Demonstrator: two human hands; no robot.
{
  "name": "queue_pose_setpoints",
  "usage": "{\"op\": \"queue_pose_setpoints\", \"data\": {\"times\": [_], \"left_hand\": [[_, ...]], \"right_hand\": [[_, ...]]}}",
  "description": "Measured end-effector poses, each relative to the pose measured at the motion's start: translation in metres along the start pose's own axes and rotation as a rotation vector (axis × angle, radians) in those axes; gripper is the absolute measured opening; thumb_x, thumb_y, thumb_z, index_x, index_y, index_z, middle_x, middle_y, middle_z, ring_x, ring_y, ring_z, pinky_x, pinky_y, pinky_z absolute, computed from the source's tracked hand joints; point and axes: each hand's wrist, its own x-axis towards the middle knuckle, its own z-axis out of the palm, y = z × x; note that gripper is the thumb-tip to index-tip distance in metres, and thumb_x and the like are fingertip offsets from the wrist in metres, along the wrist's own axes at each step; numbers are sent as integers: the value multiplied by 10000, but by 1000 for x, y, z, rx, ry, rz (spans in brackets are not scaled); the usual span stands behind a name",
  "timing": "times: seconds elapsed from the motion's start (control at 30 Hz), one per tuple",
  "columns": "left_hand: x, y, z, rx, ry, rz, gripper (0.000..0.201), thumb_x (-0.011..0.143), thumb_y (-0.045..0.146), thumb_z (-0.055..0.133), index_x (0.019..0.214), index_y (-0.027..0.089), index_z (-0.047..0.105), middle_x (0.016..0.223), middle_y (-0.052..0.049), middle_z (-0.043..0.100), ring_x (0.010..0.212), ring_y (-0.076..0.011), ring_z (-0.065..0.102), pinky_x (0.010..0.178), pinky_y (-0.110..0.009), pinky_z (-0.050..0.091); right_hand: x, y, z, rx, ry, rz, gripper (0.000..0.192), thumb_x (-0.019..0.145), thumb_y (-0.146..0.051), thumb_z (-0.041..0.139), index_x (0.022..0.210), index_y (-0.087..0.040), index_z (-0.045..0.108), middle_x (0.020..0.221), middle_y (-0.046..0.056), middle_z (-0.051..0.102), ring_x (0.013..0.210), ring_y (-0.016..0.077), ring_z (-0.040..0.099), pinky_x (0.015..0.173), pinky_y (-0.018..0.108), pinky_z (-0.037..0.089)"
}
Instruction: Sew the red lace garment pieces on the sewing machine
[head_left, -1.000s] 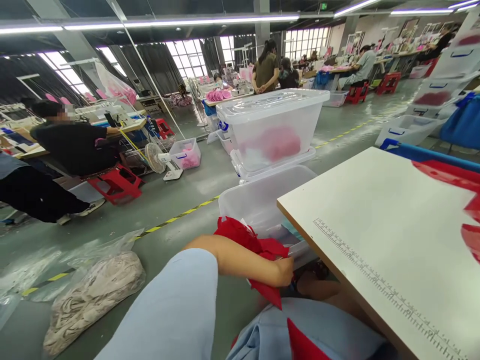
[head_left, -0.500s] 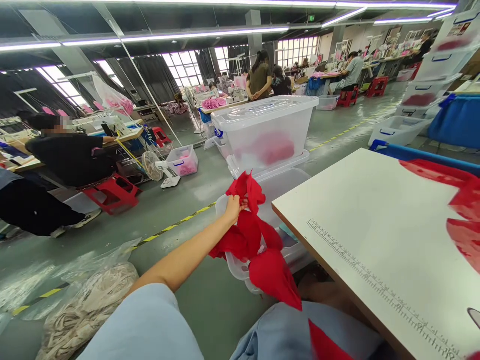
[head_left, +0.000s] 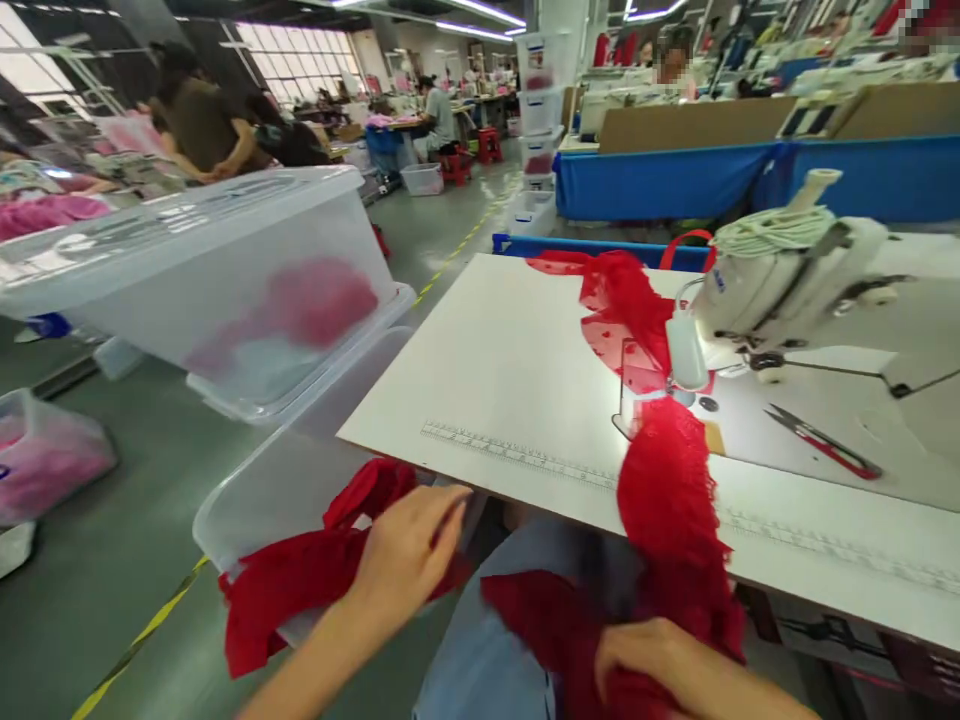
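My left hand (head_left: 409, 540) is at the table's left front corner, fingers loosely curled and a little apart from the thumb, with no cloth visible between them. Behind and beside it, red fabric pieces (head_left: 300, 580) drape over the rim of a clear plastic bin (head_left: 247, 490). Over my lap, my right hand (head_left: 649, 655) is closed on red fabric (head_left: 551, 620); its fingertips are partly hidden. A red lace-edged strip (head_left: 667, 480) hangs over the table's front edge and runs up to the sewing machine (head_left: 795, 280). Sheer red-patterned fabric (head_left: 619, 345) lies beside the needle area.
The white tabletop (head_left: 487, 350) has a printed ruler (head_left: 517, 450) along its front. Red-handled thread snips (head_left: 825, 442) lie right of the needle area. A lidded clear storage box (head_left: 300, 240) stands left of the table. Co-workers sit and stand farther off.
The view has swung right, bringing the sewing machine and my right hand into sight. My left hand has let go of the red fabric, which now hangs over the bin.
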Motion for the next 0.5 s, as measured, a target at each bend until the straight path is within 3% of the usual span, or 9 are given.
{"op": "queue_pose_setpoints", "data": {"times": [0.03, 0.1, 0.17, 0.23, 0.3, 0.33, 0.4, 0.5], "left_hand": [[5, 14, 12, -50, -29, 67, 216, 991, 197, 505, 1132, 239, 662, 929, -39, 758, 795, -186, 713, 747, -286, 554], [18, 41, 34, -113, -86, 122, 217, 1003, 182, 472, 1121, 229, 649, 877, -39, 739, 756, -182, 696, 699, -284, 553], [35, 61, 53, -145, -147, 133, 218, 1009, 185, 441, 1086, 221, 641, 837, -38, 714, 739, -188, 672, 674, -298, 542], [54, 76, 70, -120, -199, 100, 191, 998, 187, 445, 1027, 211, 633, 838, -46, 701, 759, -202, 658, 695, -328, 535], [72, 89, 84, -16, -278, 35, 140, 984, 206, 487, 967, 202, 626, 848, -61, 689, 797, -229, 650, 737, -372, 530], [80, 95, 90, 49, -332, -8, 123, 979, 214, 505, 944, 198, 623, 861, -70, 684, 820, -244, 645, 755, -395, 526], [94, 107, 98, 151, -441, -100, 94, 970, 213, 535, 936, 186, 618, 928, -93, 676, 882, -271, 633, 801, -436, 515], [104, 124, 101, 162, -549, -170, 33, 935, 205, 606, 944, 174, 599, 1042, -110, 649, 978, -295, 598, 880, -467, 482]], "right_hand": [[3, -1, 0, -32, -22, -2, 230, 939, -231, 651, 1157, -265, 714, 1161, 82, 708, 1008, 243, 684, 904, 401, 579], [6, -10, -12, -95, -64, -22, 451, 846, -64, 594, 1235, -263, 707, 1188, 103, 729, 1066, 291, 695, 965, 422, 559], [3, -23, -39, -18, -97, -79, 625, 789, -28, 570, 1353, -289, 639, 1317, 78, 693, 1152, 260, 679, 1015, 353, 534], [-4, -30, -73, 170, -99, -69, 595, 806, -76, 559, 1329, -348, 639, 1295, 20, 706, 1082, 203, 707, 937, 267, 558], [-10, -26, -102, 299, 33, 19, 317, 928, -257, 523, 1183, -325, 699, 1079, 27, 762, 866, 185, 735, 765, 251, 595], [-11, -21, -112, 337, 126, 66, 271, 976, -354, 480, 1112, -299, 708, 948, 37, 761, 764, 184, 722, 690, 258, 594], [-6, -9, -121, 353, 362, 154, 361, 1000, -504, 427, 1001, -259, 693, 764, 43, 710, 662, 192, 685, 608, 280, 578], [15, 3, -114, 307, 603, 193, 353, 939, -560, 517, 987, -243, 666, 793, 51, 706, 704, 208, 692, 629, 307, 589]]}}
